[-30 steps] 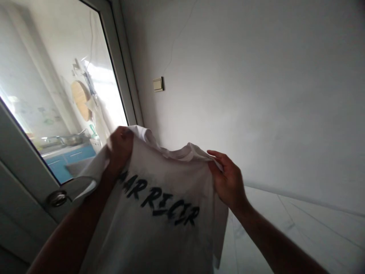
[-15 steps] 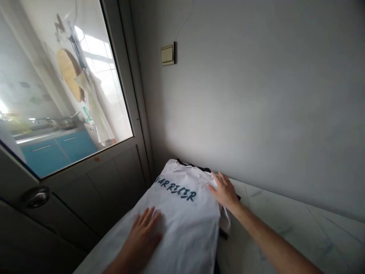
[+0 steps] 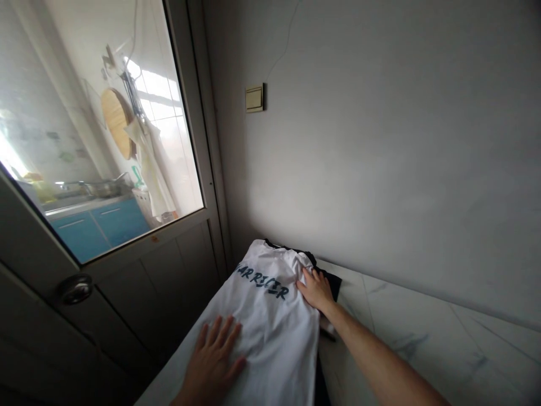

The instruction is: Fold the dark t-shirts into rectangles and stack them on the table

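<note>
A white T-shirt (image 3: 270, 327) with dark lettering across its chest lies spread out, its collar towards the wall. Dark fabric (image 3: 333, 283) shows from under it at the collar and along its right side. My left hand (image 3: 217, 349) rests flat on the shirt's body, fingers spread. My right hand (image 3: 315, 288) lies on the shirt's upper right edge beside the lettering, with its fingers extended over the fabric. The shirt's lower end runs out of view.
The shirt lies on a white marble-patterned surface (image 3: 393, 332) against a grey wall (image 3: 380, 141) with a light switch (image 3: 254, 98). On the left stands a door with a metal knob (image 3: 75, 288); through its glass show blue cabinets (image 3: 101, 223) and a round wooden board (image 3: 117, 121).
My right hand has moved left and inward with the shirt's right edge, baring more dark fabric beneath. My left hand stays flat on the shirt. The view has shifted slightly.
</note>
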The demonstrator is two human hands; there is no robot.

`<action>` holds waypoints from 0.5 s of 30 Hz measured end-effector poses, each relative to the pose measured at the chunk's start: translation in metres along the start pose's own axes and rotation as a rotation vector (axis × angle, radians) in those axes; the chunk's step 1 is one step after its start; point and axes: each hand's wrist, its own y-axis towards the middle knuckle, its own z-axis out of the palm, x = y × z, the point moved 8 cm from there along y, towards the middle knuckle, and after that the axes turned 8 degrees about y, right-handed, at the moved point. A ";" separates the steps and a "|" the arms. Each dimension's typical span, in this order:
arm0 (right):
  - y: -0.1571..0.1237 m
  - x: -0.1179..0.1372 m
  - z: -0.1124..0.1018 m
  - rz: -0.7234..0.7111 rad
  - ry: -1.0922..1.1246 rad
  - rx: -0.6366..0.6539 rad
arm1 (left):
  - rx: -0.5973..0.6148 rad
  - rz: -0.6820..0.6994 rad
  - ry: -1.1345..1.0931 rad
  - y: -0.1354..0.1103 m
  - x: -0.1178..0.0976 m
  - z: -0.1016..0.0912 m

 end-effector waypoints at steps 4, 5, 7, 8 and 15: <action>-0.023 -0.016 -0.008 -0.087 0.141 0.013 | 0.007 -0.044 0.012 -0.003 -0.012 -0.009; -0.035 -0.021 -0.012 -0.108 0.174 -0.012 | 0.007 -0.054 -0.001 -0.003 -0.022 -0.011; -0.069 -0.033 -0.022 -0.116 0.238 -0.067 | -0.018 -0.026 -0.052 -0.003 -0.053 -0.013; -0.093 -0.039 -0.027 -0.111 0.270 -0.087 | -0.039 0.022 -0.085 -0.003 -0.074 -0.012; -0.340 -0.064 -0.022 -0.081 0.544 0.243 | -0.140 0.291 -0.140 -0.017 -0.172 0.007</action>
